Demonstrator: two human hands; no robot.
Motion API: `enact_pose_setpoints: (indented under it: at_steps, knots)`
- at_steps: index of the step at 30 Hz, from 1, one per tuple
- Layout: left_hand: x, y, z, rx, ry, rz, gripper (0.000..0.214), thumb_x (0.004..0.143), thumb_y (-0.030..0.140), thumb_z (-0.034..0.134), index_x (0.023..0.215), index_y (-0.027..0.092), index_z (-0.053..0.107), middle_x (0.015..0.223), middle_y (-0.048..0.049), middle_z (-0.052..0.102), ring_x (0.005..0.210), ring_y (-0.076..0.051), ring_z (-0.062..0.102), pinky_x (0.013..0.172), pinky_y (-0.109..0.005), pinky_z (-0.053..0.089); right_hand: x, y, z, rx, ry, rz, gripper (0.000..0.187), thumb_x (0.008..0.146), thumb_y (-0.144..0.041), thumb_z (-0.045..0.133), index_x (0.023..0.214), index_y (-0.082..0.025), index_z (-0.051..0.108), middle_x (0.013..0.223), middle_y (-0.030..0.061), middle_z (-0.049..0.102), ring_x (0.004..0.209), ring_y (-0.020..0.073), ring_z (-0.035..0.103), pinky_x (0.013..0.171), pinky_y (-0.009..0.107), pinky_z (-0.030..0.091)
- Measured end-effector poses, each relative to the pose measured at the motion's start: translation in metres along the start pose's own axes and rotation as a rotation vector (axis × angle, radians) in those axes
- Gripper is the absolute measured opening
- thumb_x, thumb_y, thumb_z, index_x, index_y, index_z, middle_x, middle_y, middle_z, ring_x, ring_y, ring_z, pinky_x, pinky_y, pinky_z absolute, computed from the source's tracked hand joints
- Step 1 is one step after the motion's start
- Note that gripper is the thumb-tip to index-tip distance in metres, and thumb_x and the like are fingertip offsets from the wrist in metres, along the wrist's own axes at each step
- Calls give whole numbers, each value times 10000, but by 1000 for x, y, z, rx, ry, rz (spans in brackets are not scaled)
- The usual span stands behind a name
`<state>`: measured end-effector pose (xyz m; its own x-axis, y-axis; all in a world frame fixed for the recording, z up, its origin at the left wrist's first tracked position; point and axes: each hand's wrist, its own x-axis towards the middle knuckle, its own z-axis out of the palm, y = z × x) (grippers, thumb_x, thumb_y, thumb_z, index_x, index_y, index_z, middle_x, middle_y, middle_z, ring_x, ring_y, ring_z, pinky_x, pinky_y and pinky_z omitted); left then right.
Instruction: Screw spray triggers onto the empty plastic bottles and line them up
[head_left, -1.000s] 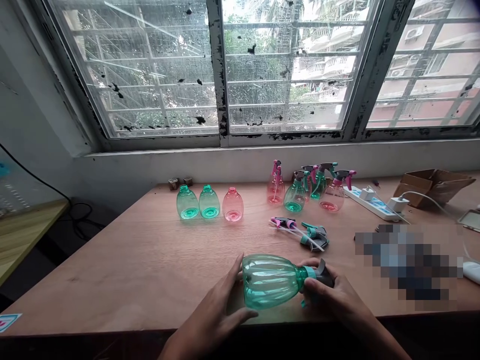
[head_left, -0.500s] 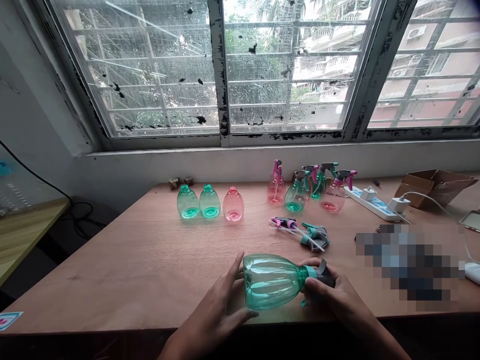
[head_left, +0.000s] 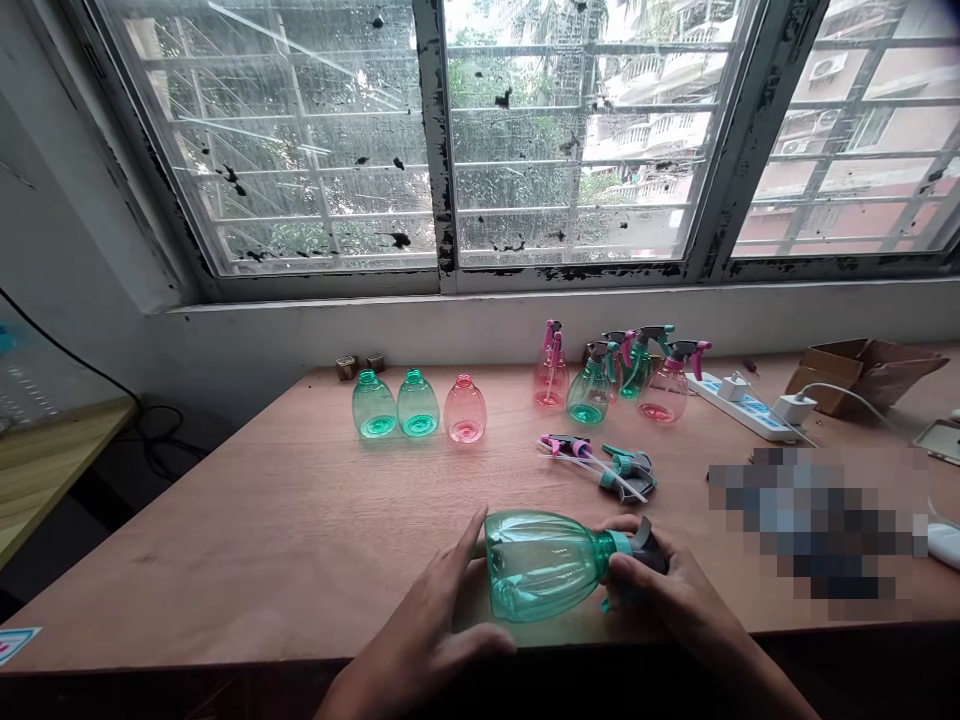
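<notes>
1. Head view: a wooden tabletop (head_left: 262, 540) ran beneath a paint-chipped window frame (head_left: 433, 130).
2. Toward the back stood two green bottles (head_left: 374, 410) and a pink bottle (head_left: 466, 408), open-necked; farther right clustered assembled spray bottles (head_left: 589, 398), then a power strip (head_left: 739, 402) and cardboard box (head_left: 832, 380).
3. The green spray bottle (head_left: 544, 567) lay sideways between the hands; the right hand (head_left: 675, 590) pinched its collar (head_left: 619, 543), while the left hand (head_left: 424, 610) spread around its base.
4. Half a second earlier, the left thumb had sat higher; the standing bottles matched.
5. Tabletop stretched leftward to its slanting edge; loose trigger heads (head_left: 630, 488) bounded the room ahead.
</notes>
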<state>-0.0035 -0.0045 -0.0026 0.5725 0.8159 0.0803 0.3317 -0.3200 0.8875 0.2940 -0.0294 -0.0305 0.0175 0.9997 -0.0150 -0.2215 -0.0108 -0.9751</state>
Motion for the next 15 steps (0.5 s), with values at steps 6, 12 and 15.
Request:
enact_pose_setpoints:
  at_steps: [6,12,15]
  knots:
    - [-1,2,-1,92,-9,-12,895,881,288,739,1602,358,212,1680,-30,298,1516,-325,329,1249,-491,276,1,2,0,54,-13,-13,500,724,-456,883,1056,-158,659,625,3,731,528,194,679,545,296,524]
    - [-2,0,2,67,9,1,999,879,211,725,1613,383,70,1677,-26,308,1495,-286,383,1234,-455,323,0,1,1,37,-12,-9,502,731,-449,886,1063,-156,652,629,5,748,540,176,683,541,264,516]
    - [-1,3,-1,92,-15,-46,1014,836,239,780,1617,335,140,1669,-54,323,1503,-326,358,1233,-477,321,-1,0,1,32,-12,6,500,728,-438,889,1066,-159,648,632,-2,749,542,177,685,547,270,523]
